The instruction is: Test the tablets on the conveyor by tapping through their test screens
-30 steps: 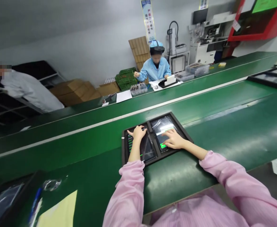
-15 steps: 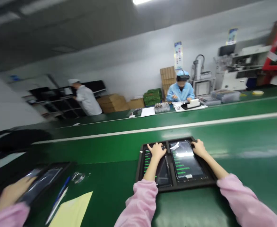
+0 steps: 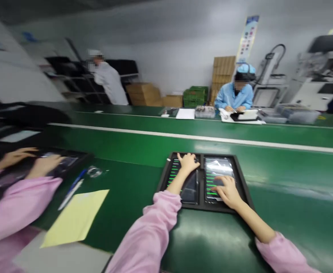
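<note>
A black two-compartment tray lies on the green bench in front of me, a tablet in each compartment. Green lines of text glow on both the left tablet and the right tablet. My left hand rests at the top of the left tablet, fingers spread; a small dark spot by its thumb is too unclear to name. Over the lower half of the right tablet is my right hand, fingers apart and holding nothing. Whether its fingertips touch the glass I cannot tell.
At left, a co-worker's pink-sleeved hands are over another black tray. Between us lie pens, clear crumpled plastic and yellow paper. Beyond the white strip, a person in blue sits working.
My right hand has moved from the tray's far right edge to the right tablet's lower screen. My left hand stays at the left tablet. The view has tilted and shifted; the co-worker's second hand now shows.
</note>
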Tool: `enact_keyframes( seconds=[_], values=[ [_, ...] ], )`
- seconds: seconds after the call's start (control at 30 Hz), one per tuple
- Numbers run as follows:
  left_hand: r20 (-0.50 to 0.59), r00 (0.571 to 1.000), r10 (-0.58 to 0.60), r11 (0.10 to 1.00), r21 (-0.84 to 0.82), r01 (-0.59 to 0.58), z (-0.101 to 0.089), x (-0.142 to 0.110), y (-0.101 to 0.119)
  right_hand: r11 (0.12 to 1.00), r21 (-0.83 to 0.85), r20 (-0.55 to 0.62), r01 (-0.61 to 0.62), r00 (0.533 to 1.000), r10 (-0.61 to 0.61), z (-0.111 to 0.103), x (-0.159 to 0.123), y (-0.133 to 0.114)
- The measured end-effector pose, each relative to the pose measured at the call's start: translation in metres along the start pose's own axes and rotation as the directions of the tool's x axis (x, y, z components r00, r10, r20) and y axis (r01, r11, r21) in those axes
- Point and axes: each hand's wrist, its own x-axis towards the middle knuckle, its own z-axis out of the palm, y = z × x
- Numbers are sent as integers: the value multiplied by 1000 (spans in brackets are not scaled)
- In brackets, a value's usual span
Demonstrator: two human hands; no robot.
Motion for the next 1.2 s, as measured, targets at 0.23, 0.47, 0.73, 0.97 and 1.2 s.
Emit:
enact_keyframes(
  seconds=[0.23, 0.47, 0.73, 0.97, 1.2],
  values=[
    [17, 1000, 18, 1000, -6, -18, 2, 10, -4, 996, 50, -3, 69, 998, -69, -6, -1, -10],
    [-58, 998, -1, 1000, -17, 0, 2, -2, 3, 768, -347, -62, -538, 831, 554, -16, 12, 58],
    [2, 1000, 27, 1000, 2, -27, 8, 13, 1, 647, -418, -25, -638, 720, 694, 19, 17, 166],
    [73, 994, 83, 994, 66, -88, 7, 25, 0, 652, -365, -65, -665, 716, 695, 26, 5, 176],
    [24, 992, 127, 988, 84, -128, 7, 19, 4, 662, -347, -79, -664, 724, 685, 23, 5, 170]
  ],
)
